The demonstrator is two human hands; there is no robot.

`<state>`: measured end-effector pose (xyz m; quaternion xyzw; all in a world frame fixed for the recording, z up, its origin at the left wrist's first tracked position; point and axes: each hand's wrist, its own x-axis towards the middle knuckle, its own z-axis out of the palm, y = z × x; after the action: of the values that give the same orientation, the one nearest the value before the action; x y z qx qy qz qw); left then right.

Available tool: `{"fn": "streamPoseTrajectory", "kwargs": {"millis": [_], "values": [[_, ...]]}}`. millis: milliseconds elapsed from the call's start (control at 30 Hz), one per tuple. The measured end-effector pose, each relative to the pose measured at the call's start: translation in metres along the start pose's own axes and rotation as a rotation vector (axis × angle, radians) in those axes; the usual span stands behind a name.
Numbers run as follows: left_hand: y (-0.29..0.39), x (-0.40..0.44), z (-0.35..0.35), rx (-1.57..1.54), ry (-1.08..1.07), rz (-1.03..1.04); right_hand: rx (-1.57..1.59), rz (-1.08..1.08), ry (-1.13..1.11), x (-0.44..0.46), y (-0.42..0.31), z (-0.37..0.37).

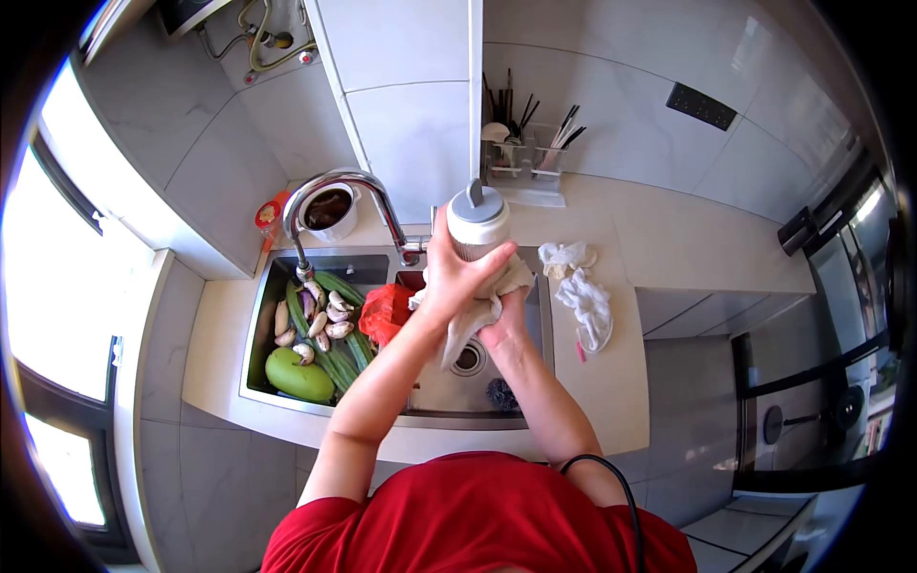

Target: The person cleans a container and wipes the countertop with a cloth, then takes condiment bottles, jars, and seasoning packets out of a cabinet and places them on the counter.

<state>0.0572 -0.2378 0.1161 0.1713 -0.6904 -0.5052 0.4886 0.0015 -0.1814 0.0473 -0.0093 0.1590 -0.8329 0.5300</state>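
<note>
Above the right sink basin, my left hand (457,272) is wrapped round a white bottle (478,229) with a grey lid and a carry loop on top. Below it, my right hand (506,323) grips a cream cloth (465,332), which is pressed against the bottle's lower part and hangs down over the basin. The cloth covers some of the right fingers and the bottle's base. A red plastic bag (386,313) lies near my left wrist, at the divider between the two basins.
The left basin holds long green gourds (334,368), a large green vegetable (299,375) and several garlic bulbs (339,329). The faucet (368,181) arches over it. Crumpled white cloths (585,304) lie on the counter at right. A dark scrubber (501,393) sits in the right basin. Behind stands a utensil rack (527,158).
</note>
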Motion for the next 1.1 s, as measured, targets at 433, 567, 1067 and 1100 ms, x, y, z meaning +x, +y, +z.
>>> {"fn": "streamPoseTrajectory", "kwargs": {"millis": [433, 567, 1067, 1100], "values": [[-0.01, 0.007, -0.026, -0.468, -0.171, -0.347, -0.628, -0.179, 0.072, -0.001, -0.023, 0.015], [0.005, 0.008, -0.022, -0.434, -0.135, -0.303, -1.226, -0.888, -0.26, 0.022, -0.018, -0.012], [0.001, -0.003, -0.003, -0.417, 0.056, -0.29, -1.724, -1.088, -0.251, 0.01, -0.021, -0.012], [0.002, -0.003, 0.0, -0.396, 0.069, -0.227, -1.774, -1.152, -0.269, 0.005, -0.027, -0.005]]}}
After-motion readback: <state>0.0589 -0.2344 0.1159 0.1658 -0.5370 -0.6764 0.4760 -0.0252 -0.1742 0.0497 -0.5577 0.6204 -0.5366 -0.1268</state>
